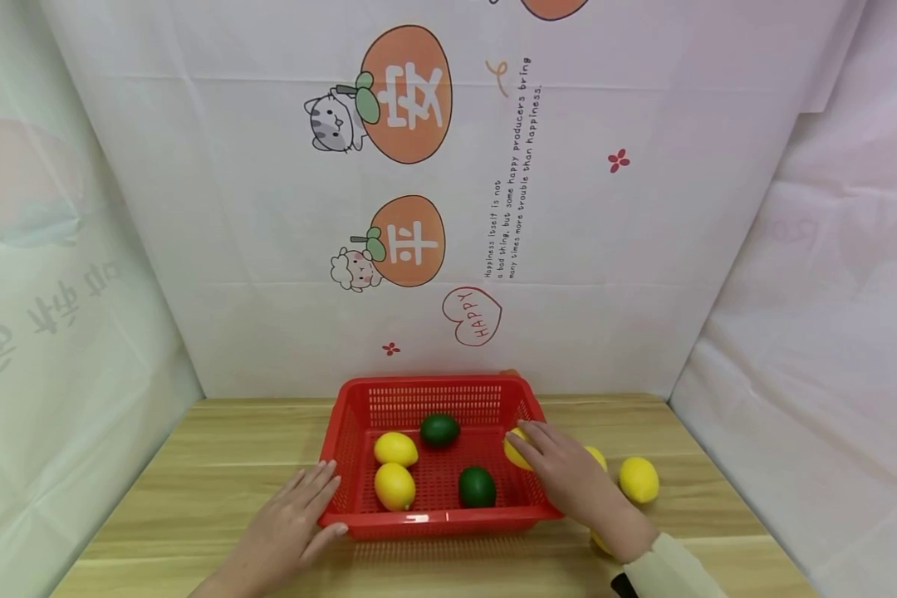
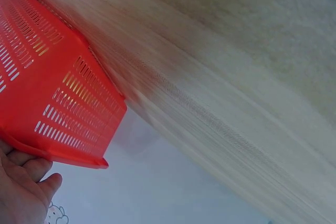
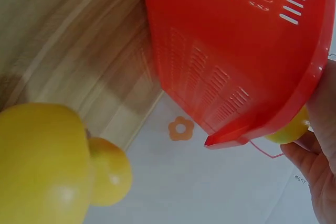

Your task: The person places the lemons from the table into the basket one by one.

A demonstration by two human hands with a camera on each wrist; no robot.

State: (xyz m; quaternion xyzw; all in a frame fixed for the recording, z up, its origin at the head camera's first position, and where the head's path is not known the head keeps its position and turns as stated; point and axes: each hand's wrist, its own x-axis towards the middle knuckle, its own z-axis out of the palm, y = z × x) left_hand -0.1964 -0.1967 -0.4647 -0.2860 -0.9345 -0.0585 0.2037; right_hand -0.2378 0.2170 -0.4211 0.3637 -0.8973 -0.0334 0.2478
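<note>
Head: wood-grain tabletop [image 1: 157,498], white backdrop [image 1: 605,274]; red plastic basket [image 1: 456,520] holds yellow lemons [image 1: 394,487], green ovoids [image 1: 477,487]; right hand [image 1: 571,475] grasping another lemon [image 1: 518,452]; left hand [image 1: 291,517] unclenched

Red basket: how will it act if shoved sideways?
The basket looks light for its size, given its thin, slotted walls. Low and broad on the table, it would probably slide rather than tip. The rounded lemons and green fruits inside may roll and shift its balance.
</note>
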